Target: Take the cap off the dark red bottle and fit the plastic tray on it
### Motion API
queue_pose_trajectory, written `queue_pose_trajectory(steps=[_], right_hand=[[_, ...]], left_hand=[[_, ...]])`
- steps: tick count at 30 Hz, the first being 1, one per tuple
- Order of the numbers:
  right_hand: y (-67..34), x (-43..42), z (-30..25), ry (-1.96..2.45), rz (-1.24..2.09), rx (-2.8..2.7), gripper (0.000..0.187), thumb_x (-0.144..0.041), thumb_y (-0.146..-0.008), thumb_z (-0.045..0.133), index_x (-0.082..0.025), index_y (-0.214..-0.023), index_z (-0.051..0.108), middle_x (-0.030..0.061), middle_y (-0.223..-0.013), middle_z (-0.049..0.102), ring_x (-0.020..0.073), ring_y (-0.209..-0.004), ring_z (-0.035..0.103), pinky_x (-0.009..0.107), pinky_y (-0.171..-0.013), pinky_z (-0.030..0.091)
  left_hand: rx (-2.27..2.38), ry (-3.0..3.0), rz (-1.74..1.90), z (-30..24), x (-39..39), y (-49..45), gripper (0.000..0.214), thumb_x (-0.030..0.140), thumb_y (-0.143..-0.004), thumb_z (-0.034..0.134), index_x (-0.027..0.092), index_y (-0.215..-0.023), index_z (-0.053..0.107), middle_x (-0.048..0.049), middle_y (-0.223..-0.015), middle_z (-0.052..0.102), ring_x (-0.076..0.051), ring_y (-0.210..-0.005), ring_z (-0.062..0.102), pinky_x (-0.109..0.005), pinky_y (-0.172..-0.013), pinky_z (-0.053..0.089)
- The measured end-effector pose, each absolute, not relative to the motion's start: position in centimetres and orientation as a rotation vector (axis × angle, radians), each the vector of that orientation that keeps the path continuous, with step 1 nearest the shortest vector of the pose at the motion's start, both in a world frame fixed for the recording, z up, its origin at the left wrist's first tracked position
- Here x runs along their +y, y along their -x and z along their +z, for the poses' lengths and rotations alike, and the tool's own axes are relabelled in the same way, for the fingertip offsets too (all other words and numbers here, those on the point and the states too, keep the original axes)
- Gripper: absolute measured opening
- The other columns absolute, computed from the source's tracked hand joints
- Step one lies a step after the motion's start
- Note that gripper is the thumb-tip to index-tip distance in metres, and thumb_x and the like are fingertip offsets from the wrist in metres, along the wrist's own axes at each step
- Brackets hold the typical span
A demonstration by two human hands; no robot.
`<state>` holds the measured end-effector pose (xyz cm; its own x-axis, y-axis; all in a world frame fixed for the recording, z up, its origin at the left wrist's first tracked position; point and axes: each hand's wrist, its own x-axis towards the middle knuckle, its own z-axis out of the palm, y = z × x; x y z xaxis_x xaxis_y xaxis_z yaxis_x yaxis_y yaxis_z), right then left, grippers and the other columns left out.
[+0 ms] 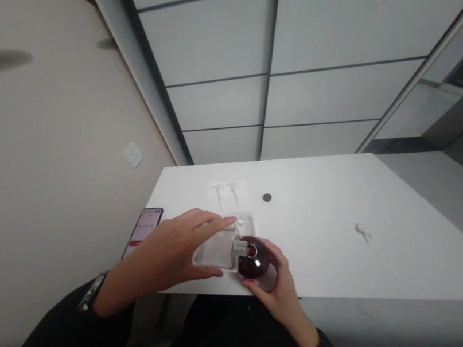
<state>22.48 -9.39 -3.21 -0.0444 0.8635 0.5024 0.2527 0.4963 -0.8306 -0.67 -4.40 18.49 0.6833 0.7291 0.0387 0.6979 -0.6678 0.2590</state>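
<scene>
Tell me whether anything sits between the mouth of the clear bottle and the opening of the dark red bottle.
Nothing visible does. The left hand holds the clear bottle tipped on its side, its neck right at the opening of the dark red bottle, which the right hand steadies on the white table.

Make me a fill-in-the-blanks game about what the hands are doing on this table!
The left hand holds a clear ____ tipped on its side.
The right hand holds a round, dark ____ bottle.
A phone lies near the table's ____ edge.
Missing words: bottle; red; left
</scene>
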Motion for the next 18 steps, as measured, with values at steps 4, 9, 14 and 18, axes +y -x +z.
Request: queue_pose_trajectory(steps=[4, 9, 14, 18], right_hand=[[-22.43, -9.36, -3.23, 0.991, 0.637, -1.588, 0.081, -0.037, -0.09, 0.083, -0.029, -0.157, 0.039, 0.0158, -0.15, 0.06, 0.0345, -0.142, 0.06, 0.055, -0.116, 0.054], [-22.47, -9.41, -3.38, 0.999, 0.635, -1.59, 0.081, -0.039, -0.09, 0.083, -0.028, -0.156, 0.039, 0.0163, -0.15, 0.06, 0.035, -0.141, 0.06, 0.056, -0.115, 0.054], [-22.61, -9.48, -3.21, 0.996, 0.65, -1.59, 0.08, -0.038, -0.091, 0.083, -0.029, -0.157, 0.038, 0.0158, -0.152, 0.059, 0.0346, -0.143, 0.059, 0.056, -0.116, 0.054], [-22.61, -9.45, -3.14, 0.992, 0.659, -1.588, 0.081, -0.036, -0.089, 0.084, -0.028, -0.157, 0.039, 0.0163, -0.152, 0.06, 0.0354, -0.143, 0.059, 0.056, -0.118, 0.052]], left_hand=[[1.159, -2.692, 0.171, 18.68, -4.4, 0.51, 0.074, 0.042, -0.088, 0.085, 0.028, -0.153, 0.054, -0.0099, -0.141, 0.07, -0.032, -0.125, 0.068, -0.047, -0.103, 0.06], [1.171, -2.685, 0.166, 18.81, -4.35, 0.52, 0.074, 0.042, -0.087, 0.085, 0.028, -0.152, 0.055, -0.01, -0.14, 0.07, -0.031, -0.123, 0.069, -0.046, -0.103, 0.059], [1.165, -2.686, 0.164, 18.86, -4.34, 0.53, 0.071, 0.042, -0.088, 0.084, 0.028, -0.152, 0.055, -0.0101, -0.14, 0.07, -0.031, -0.124, 0.068, -0.046, -0.105, 0.058], [1.161, -2.722, 0.121, 18.93, -4.31, 0.46, 0.074, 0.041, -0.087, 0.085, 0.025, -0.152, 0.053, -0.0109, -0.14, 0.07, -0.031, -0.124, 0.068, -0.046, -0.104, 0.059]])
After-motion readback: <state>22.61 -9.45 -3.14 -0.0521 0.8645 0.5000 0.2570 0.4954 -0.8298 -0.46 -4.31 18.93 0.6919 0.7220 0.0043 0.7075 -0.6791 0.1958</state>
